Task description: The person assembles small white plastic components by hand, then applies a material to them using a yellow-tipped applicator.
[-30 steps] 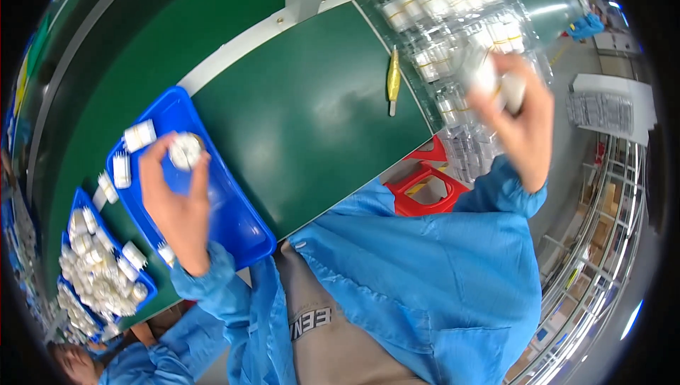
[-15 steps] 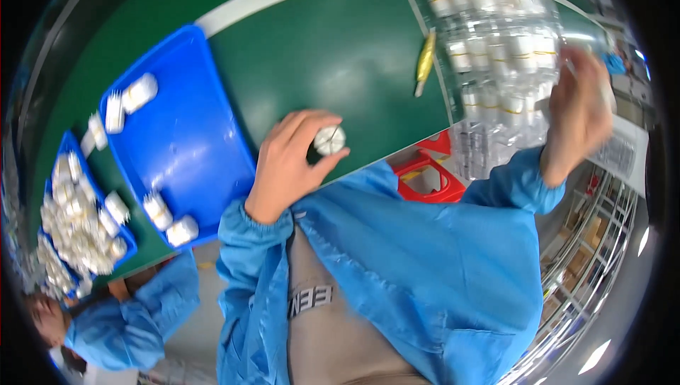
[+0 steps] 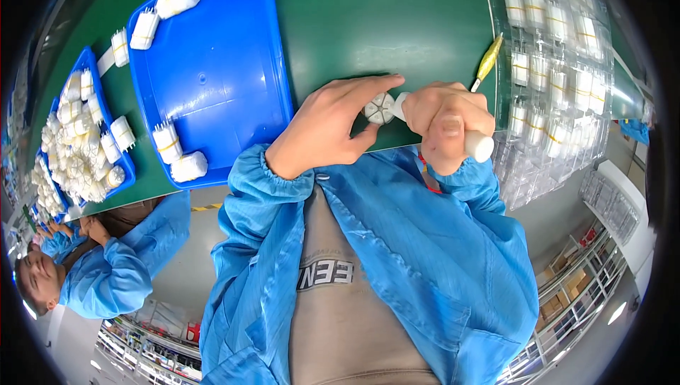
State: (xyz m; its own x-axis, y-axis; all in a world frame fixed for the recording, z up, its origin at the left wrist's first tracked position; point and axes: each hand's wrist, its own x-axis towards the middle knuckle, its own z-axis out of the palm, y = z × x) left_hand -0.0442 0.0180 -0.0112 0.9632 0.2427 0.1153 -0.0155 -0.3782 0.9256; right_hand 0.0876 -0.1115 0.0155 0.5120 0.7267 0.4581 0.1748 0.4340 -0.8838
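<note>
My left hand (image 3: 329, 126) is curled around a round white bundle (image 3: 379, 109) with its end facing up, showing wedge-like segments. The thumb and fingers grip its sides above the green table (image 3: 375, 13). Close beside it, my right hand (image 3: 450, 119) is wrapped around a white rod (image 3: 479, 148). One rounded end of the rod sticks out below the fist. Its other end points at the bundle, and I cannot tell whether they touch. The fingers hide the rod's middle.
A large blue tray (image 3: 212, 52) at the left holds several banded white bundles. Beyond it, smaller blue trays (image 3: 127, 165) are heaped with more. Clear plastic trays (image 3: 559, 94) of bundles stand at the right, near a yellow-handled tool (image 3: 489, 60). A co-worker (image 3: 106, 279) sits at lower left.
My right hand has come left from beside the clear trays to the bundle, with the white rod now visible in it. My left hand still holds the bundle. The view has shifted.
</note>
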